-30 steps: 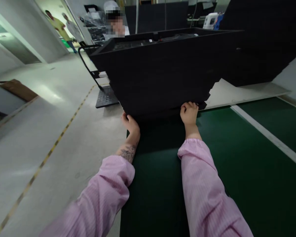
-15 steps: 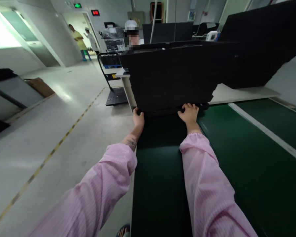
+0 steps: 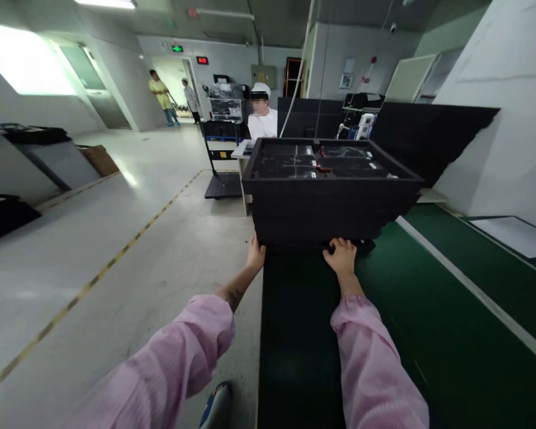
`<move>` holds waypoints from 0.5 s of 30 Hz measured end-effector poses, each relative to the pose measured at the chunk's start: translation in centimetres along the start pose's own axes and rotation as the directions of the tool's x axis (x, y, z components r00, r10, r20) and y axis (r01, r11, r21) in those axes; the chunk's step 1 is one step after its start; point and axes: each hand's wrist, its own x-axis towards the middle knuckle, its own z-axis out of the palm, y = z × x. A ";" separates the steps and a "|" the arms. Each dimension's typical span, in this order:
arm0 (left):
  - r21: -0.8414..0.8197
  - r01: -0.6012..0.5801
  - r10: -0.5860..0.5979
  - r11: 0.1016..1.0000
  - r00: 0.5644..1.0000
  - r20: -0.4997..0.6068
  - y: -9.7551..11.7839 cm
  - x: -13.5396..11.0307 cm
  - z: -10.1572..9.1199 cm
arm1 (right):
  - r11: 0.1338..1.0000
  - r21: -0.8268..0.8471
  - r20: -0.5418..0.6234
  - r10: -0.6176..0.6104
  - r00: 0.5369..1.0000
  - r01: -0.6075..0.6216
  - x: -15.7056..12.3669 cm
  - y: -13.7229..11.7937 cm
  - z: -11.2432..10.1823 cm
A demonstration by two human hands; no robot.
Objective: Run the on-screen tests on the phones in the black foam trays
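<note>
A tall stack of black trays (image 3: 330,205) rests on the green belt (image 3: 384,333) in front of me, with dark parts visible in the top tray. My left hand (image 3: 256,255) grips the stack's lower left corner, fingers curled round the edge. My right hand (image 3: 340,257) holds the bottom front edge, fingers tucked under it. Both arms wear pink sleeves and reach straight forward.
A person in white sits behind the stack (image 3: 262,116). A black hand cart (image 3: 221,173) stands on the grey floor to the left. Two people (image 3: 161,95) stand at the far doorway. Black panels (image 3: 429,140) lean on the right wall. A yellow line (image 3: 93,280) crosses the floor.
The tray stack has moved away from me along the belt and now sits level, so its top shows. Both arms have stretched forward with it, still holding its lower edge.
</note>
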 end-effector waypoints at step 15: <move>-0.064 0.221 -0.200 0.973 0.951 0.235 7.1 -31.3 -13.0 | 0.992 0.098 -0.079 -0.069 0.995 0.076 -29.4 -0.8 -18.3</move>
